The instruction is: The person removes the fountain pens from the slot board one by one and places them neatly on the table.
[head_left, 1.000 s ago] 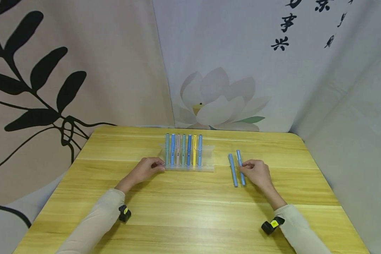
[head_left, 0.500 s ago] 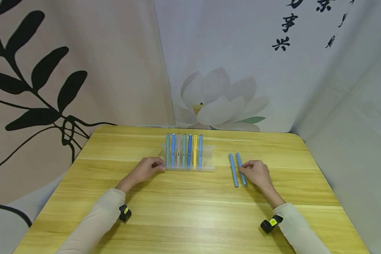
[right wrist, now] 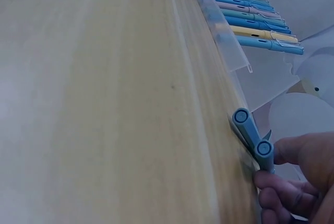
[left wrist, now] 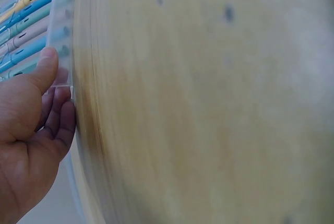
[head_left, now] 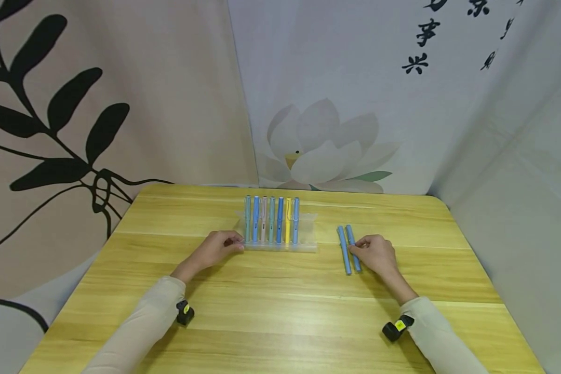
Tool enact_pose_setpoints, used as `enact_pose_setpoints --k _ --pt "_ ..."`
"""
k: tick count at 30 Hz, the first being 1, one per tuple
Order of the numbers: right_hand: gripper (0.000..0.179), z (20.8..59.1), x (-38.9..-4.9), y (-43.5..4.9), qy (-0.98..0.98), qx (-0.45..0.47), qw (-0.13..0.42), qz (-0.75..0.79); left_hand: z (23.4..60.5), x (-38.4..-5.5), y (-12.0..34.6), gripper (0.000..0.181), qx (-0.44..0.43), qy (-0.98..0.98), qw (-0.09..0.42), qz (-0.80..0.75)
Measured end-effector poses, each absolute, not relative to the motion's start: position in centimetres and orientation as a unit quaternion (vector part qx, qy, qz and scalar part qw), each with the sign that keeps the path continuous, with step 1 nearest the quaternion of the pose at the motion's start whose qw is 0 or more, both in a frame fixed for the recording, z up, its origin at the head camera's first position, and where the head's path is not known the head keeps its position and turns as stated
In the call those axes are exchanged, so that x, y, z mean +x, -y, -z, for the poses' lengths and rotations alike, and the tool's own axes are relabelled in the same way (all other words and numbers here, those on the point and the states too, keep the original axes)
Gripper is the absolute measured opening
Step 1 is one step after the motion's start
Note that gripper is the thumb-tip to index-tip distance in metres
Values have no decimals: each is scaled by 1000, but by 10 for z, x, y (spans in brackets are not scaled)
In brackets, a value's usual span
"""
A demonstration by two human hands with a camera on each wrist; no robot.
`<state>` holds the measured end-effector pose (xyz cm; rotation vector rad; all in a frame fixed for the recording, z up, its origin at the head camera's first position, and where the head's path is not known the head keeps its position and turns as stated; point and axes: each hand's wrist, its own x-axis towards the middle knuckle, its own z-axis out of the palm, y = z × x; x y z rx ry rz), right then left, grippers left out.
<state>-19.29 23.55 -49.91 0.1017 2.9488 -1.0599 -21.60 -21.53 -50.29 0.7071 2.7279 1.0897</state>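
My left hand (head_left: 218, 245) pinches the left end of a clear plastic pen stand (head_left: 306, 248), thumb in front, as the left wrist view shows. Several capped pens stand in a row in it: green, blue, pinkish, and a yellow pen (head_left: 288, 221) near the right end. To the right of the stand my right hand (head_left: 376, 254) pinches a blue pen (head_left: 350, 235) between thumb and fingers. Just left of that one, a second blue pen (head_left: 344, 252) lies on the table. In the right wrist view the two pens' ends are close together.
The wooden table (head_left: 271, 322) has rounded far corners. Behind it hangs a pale curtain (head_left: 187, 104) printed with leaves, a flower and characters. A black camera (head_left: 185, 313) is strapped to the left wrist, another black camera (head_left: 395, 330) to the right.
The pen in my right hand has shifted toward me and slightly left, nearer to the other blue pen. My left hand stays on the stand.
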Motion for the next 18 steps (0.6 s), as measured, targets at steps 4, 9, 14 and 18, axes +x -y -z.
enact_pose_setpoints --k 4,9,14,18 --pt "28 499 -192 -234 -943 32 2 332 504 -217 215 20 236 -902 59 -357" --pt "29 499 -192 -235 -945 25 -1 325 504 -217 215 20 237 -903 61 -355" --pt "29 500 -191 -235 -943 20 1 333 504 -218 215 21 235 -903 61 -354" --pt "31 499 -191 -235 -938 20 12 345 504 -218 215 20 233 -905 58 -352"
